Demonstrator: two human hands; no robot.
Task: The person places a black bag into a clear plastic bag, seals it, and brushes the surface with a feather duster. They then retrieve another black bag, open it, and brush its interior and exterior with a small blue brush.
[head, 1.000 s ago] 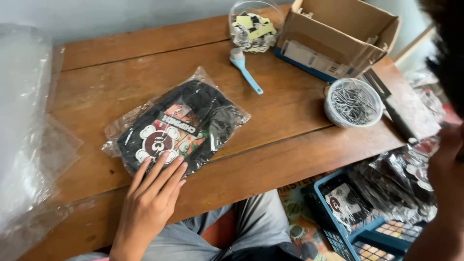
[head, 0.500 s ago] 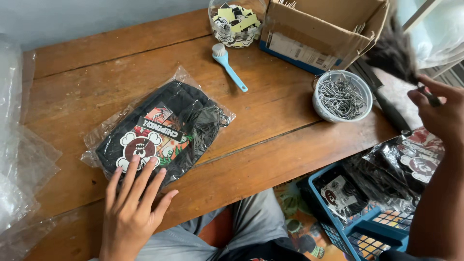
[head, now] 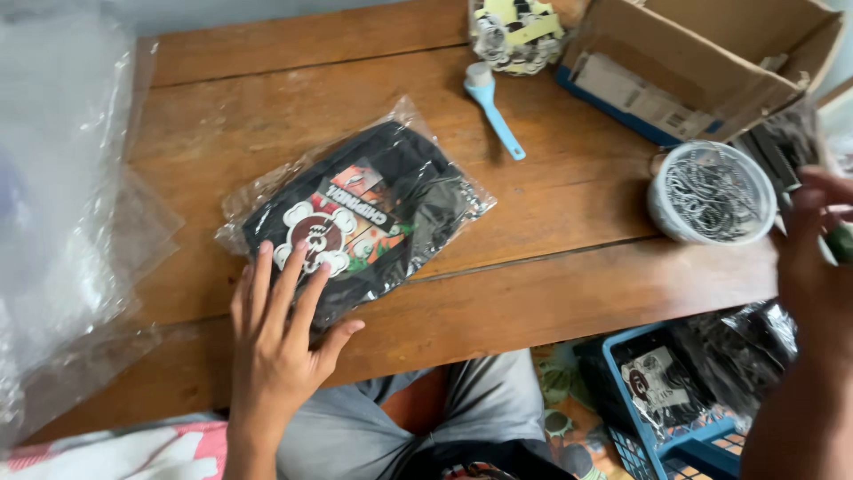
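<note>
The left hand [head: 280,342], fingers spread flat, presses the black printed pouch in clear plastic wrap [head: 355,218]; at 3 o'clock the blurred right hand [head: 813,258], grip unclear, may knock the white bowl of metal chains [head: 711,191].

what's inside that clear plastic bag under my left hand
The bag holds a folded black cloth item with a colourful printed card on top. The left hand covers its near edge, and whatever lies beneath the card or folded inside cannot be seen.
</note>
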